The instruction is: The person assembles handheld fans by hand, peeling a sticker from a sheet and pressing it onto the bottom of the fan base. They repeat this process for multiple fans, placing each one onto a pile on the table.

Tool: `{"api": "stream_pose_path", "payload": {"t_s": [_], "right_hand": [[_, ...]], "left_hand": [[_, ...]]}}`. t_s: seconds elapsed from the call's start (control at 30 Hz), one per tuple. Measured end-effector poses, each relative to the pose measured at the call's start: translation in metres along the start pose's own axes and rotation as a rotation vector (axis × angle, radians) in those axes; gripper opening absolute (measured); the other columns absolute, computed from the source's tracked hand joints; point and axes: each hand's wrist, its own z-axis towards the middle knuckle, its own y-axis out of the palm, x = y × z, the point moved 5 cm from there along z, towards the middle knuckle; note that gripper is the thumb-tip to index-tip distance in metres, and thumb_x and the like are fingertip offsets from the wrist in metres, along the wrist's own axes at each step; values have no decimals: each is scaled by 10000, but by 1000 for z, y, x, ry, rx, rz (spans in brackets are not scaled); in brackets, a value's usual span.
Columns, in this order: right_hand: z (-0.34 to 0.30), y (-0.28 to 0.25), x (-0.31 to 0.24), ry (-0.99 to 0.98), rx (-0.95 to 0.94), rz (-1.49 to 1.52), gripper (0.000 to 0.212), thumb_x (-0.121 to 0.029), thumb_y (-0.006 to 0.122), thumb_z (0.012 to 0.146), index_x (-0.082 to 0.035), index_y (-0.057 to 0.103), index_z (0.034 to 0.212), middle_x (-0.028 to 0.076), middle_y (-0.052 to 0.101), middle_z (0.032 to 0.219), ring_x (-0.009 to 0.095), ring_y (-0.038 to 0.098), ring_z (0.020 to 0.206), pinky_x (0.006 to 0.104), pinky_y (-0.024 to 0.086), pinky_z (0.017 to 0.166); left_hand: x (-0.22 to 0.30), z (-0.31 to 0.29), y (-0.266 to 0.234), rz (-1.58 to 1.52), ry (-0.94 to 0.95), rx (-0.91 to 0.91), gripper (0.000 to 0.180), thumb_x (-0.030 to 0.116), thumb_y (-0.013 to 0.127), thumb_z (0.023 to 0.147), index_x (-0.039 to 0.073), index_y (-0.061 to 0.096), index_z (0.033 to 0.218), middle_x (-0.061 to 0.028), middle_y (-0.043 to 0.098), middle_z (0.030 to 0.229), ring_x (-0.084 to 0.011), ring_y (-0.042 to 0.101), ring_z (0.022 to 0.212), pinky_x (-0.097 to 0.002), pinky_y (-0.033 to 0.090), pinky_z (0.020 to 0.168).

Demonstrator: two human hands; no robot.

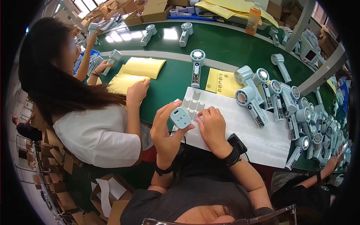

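My left hand [164,133] is closed around a pale blue handheld fan [180,118], whose bottom end with a port slot and small screw holes faces up at me. To its right, my right hand [213,129] has its fingers curled, thumb and index close together. Whether something small is pinched there is too hidden to tell. Just beyond both hands lies a white sheet [258,144] carrying several grey label pieces [195,104]. Another pale blue fan [197,67] lies past the sheet's far edge.
Many handheld fans [275,88] crowd the right side. Yellow sheets [221,82] lie beyond the white sheet. A co-worker [93,127] sits at my left, with yellow paper [138,69] in front. An orange drink bottle [253,18] stands at the back. Another person's hand [332,163] works at far right.
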Motion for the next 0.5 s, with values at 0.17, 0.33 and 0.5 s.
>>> {"api": "stream_pose_path", "payload": {"t_s": [0.17,0.33,0.5], "right_hand": [[6,-16,10,-56,201,445,77,-91,675,884,-22,648,906,37,671,950,178,630,874,321,502,745],[-8,-80,30,149,70,1277,109,-28,701,851,-18,612,914,17,640,877,76,602,780,208,483,735],[-37,-118,23,118,-27,1314,156,-15,725,832,-22,612,939,22,640,880,70,600,774,204,484,729]], "left_hand": [[-2,3,9,-42,0,-106,614,-52,811,672,-25,577,1239,-170,592,1256,-271,574,1181,-374,455,1007],[8,2,24,40,82,-199,578,-33,821,649,-21,613,1188,-163,643,1180,-285,606,1142,-407,450,1027],[23,3,54,36,167,-313,545,-10,818,647,-9,633,1160,-151,673,1134,-306,637,1098,-445,450,1033]]}}
